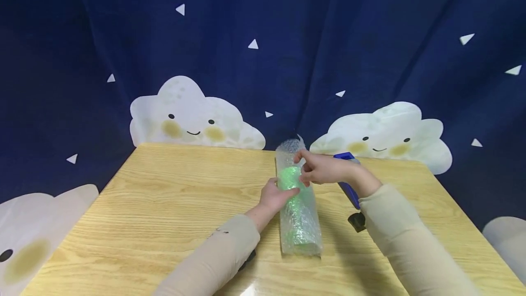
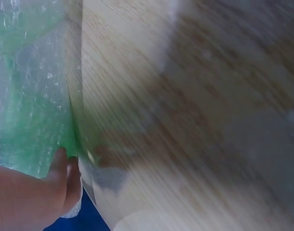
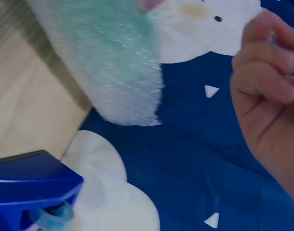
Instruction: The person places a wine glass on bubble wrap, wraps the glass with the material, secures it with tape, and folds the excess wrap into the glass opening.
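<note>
A long bundle of bubble wrap (image 1: 302, 234) lies on the wooden table, with something green showing through the clear plastic; the wrap hides what kind of thing it is. My left hand (image 1: 274, 197) grips the bundle's left side, thumb across the top. In the left wrist view, the left hand (image 2: 36, 197) holds the wrap's edge close to the green. Above the bundle's right side is my right hand (image 1: 322, 168), its fingers loosely bent. The right wrist view shows that right hand (image 3: 267, 91) apart from the wrap, with nothing visible in it.
A blue tape dispenser (image 1: 349, 192) stands right of the bundle, partly behind the right forearm; its clear roll (image 3: 53, 216) shows in the right wrist view. A dark blue curtain (image 1: 287, 58) with white clouds hangs behind the table (image 1: 185, 195). Small black objects sit by both sleeves.
</note>
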Demonstrator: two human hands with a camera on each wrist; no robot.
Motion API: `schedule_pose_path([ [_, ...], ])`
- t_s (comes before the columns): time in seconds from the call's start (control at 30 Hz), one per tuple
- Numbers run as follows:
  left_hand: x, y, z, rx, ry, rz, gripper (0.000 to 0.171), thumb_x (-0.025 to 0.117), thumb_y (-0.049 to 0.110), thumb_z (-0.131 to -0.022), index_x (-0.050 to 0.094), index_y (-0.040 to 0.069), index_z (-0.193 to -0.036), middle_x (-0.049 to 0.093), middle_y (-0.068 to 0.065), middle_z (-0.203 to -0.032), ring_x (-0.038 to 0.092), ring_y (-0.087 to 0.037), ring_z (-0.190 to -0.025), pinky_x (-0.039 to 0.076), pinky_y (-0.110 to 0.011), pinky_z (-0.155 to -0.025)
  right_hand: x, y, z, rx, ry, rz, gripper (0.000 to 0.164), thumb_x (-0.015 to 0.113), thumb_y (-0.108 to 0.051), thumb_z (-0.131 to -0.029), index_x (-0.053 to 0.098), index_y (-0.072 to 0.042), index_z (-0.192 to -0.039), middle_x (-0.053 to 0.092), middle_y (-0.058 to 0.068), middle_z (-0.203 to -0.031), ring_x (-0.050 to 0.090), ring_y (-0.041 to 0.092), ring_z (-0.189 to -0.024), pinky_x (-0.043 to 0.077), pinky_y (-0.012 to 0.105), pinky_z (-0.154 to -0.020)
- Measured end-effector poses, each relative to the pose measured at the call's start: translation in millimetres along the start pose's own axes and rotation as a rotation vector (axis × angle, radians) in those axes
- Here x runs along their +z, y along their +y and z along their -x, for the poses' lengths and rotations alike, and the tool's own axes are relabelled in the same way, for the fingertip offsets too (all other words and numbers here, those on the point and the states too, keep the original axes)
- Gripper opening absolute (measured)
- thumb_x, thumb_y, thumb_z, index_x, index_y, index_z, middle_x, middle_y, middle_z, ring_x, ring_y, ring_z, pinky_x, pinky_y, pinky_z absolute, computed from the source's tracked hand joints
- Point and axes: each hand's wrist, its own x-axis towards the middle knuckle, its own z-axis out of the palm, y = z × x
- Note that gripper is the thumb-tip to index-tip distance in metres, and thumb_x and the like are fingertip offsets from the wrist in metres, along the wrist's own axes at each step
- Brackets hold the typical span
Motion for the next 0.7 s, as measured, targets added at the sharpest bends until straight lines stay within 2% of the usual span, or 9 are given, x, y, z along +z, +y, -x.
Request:
schedule_pose_path([
  [0.1,0.9,2.2,1.2,0.008,0.023,-0.013,0.076,0.074,0.031,-0.075,0.041,-0.006,-0.133,0.053,-0.024,-0.13,0.052,-0.035,-0.119,0.045,-0.043,-0.099,6,7,-8,-0.027,0.061,-0.045,0.018,0.042,-0.007,-0.096,0.031,0.002,-0.108,0.049,0.003,-0.063,0.035,0.013,-0.053,0.03,0.021,-0.052],
  [0.17,2.2,3.5,2.2,0.028,0.036,-0.022,0.071,0.075,0.031,-0.074,0.047,-0.005,-0.128,0.058,-0.022,-0.123,0.057,-0.032,-0.111,0.048,-0.041,-0.094,11,12,-15,-0.033,0.09,-0.074,0.012,0.039,-0.006,-0.096,0.031,0.001,-0.101,0.044,0.002,-0.061,0.036,0.015,-0.055,0.03,0.022,-0.054],
  [0.33,5.8,4.1,3.0,0.079,0.043,-0.043,0.052,0.075,0.029,-0.072,0.058,0.0,-0.112,0.066,-0.013,-0.103,0.06,-0.022,-0.089,0.052,-0.033,-0.08,23,31,-27,-0.058,0.125,-0.031,0.01,0.04,-0.004,-0.096,0.03,-0.002,-0.093,0.039,-0.001,-0.059,0.04,0.015,-0.056,0.032,0.023,-0.058],
  [0.53,4.9,3.7,3.0,0.092,0.043,-0.075,0.057,0.075,0.032,-0.073,0.056,-0.001,-0.115,0.065,-0.014,-0.108,0.061,-0.024,-0.097,0.052,-0.035,-0.086,28,46,-35,-0.067,0.198,-0.002,0.01,0.041,-0.001,-0.093,0.031,0.001,-0.093,0.038,-0.001,-0.06,0.039,0.013,-0.055,0.034,0.024,-0.057],
  [0.7,2.3,3.3,2.7,0.084,0.031,-0.088,0.061,0.074,0.034,-0.074,0.054,-0.002,-0.119,0.064,-0.015,-0.112,0.06,-0.026,-0.103,0.051,-0.036,-0.089,29,52,-39,-0.051,0.205,0.021,0.01,0.042,0.0,-0.092,0.032,0.001,-0.093,0.039,-0.001,-0.06,0.041,0.013,-0.056,0.034,0.025,-0.058],
])
